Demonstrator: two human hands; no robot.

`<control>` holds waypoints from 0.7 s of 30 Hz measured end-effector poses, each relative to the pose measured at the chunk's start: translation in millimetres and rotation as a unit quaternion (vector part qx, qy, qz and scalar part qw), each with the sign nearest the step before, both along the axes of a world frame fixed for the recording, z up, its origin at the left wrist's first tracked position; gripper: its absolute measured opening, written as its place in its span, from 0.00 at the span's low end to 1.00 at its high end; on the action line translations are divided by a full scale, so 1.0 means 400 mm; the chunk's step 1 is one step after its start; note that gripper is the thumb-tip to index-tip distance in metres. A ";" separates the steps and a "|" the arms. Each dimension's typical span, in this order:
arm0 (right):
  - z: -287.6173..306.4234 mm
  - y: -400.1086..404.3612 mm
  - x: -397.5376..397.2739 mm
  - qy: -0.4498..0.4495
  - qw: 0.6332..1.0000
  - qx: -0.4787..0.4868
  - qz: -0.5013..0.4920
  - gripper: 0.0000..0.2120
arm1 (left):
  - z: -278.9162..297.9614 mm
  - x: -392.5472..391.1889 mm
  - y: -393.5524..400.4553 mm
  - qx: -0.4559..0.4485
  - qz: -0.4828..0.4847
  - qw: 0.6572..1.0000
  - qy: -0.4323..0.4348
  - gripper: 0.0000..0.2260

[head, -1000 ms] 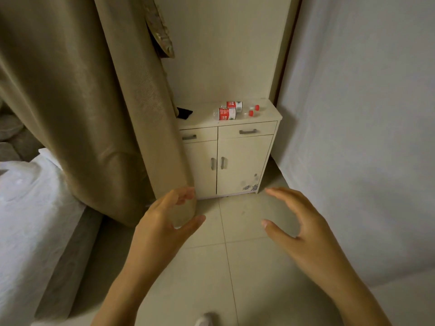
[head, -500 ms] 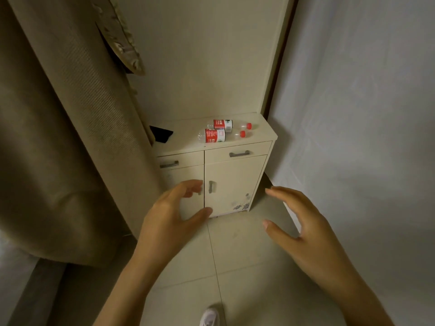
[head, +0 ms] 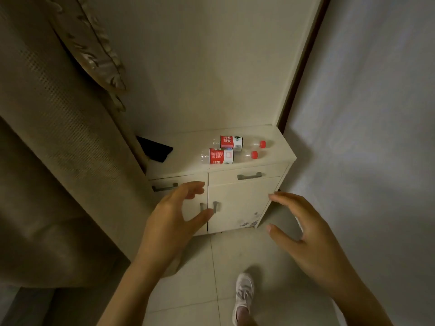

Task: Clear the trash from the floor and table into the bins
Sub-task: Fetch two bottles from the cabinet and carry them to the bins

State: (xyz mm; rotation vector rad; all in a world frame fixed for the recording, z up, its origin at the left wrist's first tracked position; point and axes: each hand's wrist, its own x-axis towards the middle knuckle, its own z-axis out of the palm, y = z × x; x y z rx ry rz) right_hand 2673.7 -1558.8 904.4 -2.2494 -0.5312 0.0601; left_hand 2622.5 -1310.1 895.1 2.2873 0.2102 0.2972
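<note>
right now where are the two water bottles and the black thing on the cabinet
front water bottle [head: 221, 156], head view, on its red label
back water bottle [head: 231, 142], head view, on its red and white label
black thing [head: 154, 149], head view, on its flat dark middle; cannot tell what it is

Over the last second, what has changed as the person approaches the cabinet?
The person has stepped closer to the cabinet; a shoe came into view. Left hand and right hand remain open and empty. Both bottles still lie side by side on top.
</note>
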 end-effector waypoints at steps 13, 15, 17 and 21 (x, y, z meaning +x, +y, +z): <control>-0.069 -0.004 0.527 0.021 0.996 -0.039 0.080 0.23 | -0.142 0.518 -0.029 0.067 0.056 0.991 0.098 0.25; -0.082 -0.003 0.585 0.028 0.994 -0.049 0.090 0.23 | -0.189 0.605 -0.027 0.104 0.045 0.983 0.143 0.28; -0.096 0.000 0.635 0.037 0.993 -0.052 0.097 0.23 | -0.232 0.685 -0.022 0.154 0.023 0.972 0.175 0.30; -0.130 0.014 0.718 0.056 0.992 -0.052 0.101 0.23 | -0.309 0.795 0.004 0.271 -0.024 0.934 0.232 0.33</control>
